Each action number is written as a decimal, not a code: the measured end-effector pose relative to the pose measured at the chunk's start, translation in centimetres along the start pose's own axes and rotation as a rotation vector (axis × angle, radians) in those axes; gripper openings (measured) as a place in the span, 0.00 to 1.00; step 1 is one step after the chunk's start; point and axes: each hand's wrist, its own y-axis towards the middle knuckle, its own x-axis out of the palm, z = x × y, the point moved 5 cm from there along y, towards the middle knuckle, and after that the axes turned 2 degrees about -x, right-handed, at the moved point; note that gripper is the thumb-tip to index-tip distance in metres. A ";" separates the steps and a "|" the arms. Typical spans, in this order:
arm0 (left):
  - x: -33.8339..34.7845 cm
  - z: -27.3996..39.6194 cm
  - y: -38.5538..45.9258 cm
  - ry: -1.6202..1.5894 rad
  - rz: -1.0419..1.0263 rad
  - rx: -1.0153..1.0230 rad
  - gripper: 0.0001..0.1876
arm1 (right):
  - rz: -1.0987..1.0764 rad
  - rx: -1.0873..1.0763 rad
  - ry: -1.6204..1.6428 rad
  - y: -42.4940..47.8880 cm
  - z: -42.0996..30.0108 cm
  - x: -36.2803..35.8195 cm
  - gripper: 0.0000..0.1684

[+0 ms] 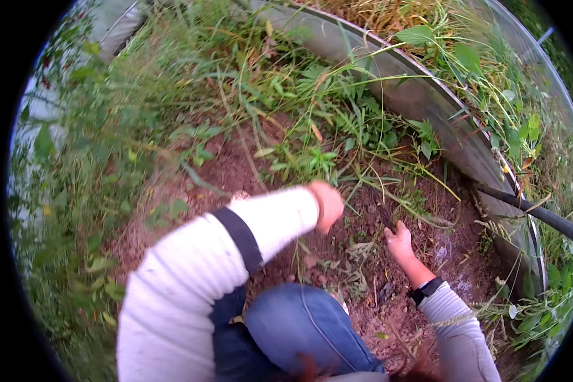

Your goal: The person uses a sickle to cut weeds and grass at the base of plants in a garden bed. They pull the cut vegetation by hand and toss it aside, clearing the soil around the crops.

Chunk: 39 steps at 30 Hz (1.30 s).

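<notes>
My right hand (399, 241) grips a slim dark hand tool (385, 213), which points up and to the left over the bare reddish soil. Its far end is lost among soil and grass stems, so its exact kind is unclear. Blurred and bent at the wrist, my left hand (330, 206) hovers beside a clump of green weeds (319, 162). The fingers of that hand are hidden, and whether they hold anything does not show. Several limp, uprooted-looking weeds (355, 267) lie on the soil between the hands and my knee.
Clear plastic sheeting (410, 100) curves along the right, with tall grass behind it. A black pipe (539, 210) crosses it towards the soil. Dense weeds (90, 191) fill the left side. My knee in blue jeans (301, 324) is close below the hands.
</notes>
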 end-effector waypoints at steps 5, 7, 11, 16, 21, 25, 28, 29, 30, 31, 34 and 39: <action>10.3 -3.4 9.3 0.112 -0.035 0.099 0.49 | -0.014 0.433 0.542 0.3 -5.5 2.0 0.12; 18.0 -8.6 14.4 0.994 0.326 -0.114 0.41 | -0.128 0.642 0.248 -2.4 -2.8 2.3 0.13; 18.4 -16.5 17.9 1.463 0.491 -0.446 0.28 | 0.000 0.434 -0.108 -4.8 -2.8 1.5 0.14; 14.7 -20.2 15.9 0.629 0.378 -0.185 0.21 | -0.122 0.268 -0.071 0.6 -8.8 6.2 0.17; 15.0 -20.8 16.5 0.390 0.385 -0.152 0.11 | -0.047 0.118 -0.115 7.1 -7.2 13.2 0.13; 14.0 -19.8 16.7 0.326 0.278 -0.051 0.08 | -0.219 0.104 -0.181 8.2 -5.6 16.4 0.13; 15.1 -21.4 14.0 0.258 0.640 0.040 0.07 | -0.333 0.054 -0.380 4.0 -6.0 15.1 0.23; 16.6 -22.1 13.5 0.196 0.509 0.101 0.05 | -0.281 0.064 -0.327 1.8 -5.1 13.9 0.26; 16.8 -21.6 12.8 0.241 0.582 0.076 0.05 | -0.293 0.084 -0.261 1.2 -5.6 13.0 0.25; 16.9 -21.0 11.8 0.289 0.660 0.059 0.06 | -0.298 0.111 -0.198 0.6 -6.9 11.9 0.24; 20.6 -23.0 12.2 0.259 0.480 -0.020 0.05 | -0.320 0.033 -0.339 4.5 -9.9 11.2 0.21; 18.0 -24.6 10.4 -0.199 0.464 -0.221 0.08 | -0.471 0.012 -0.343 2.9 -9.6 14.8 0.24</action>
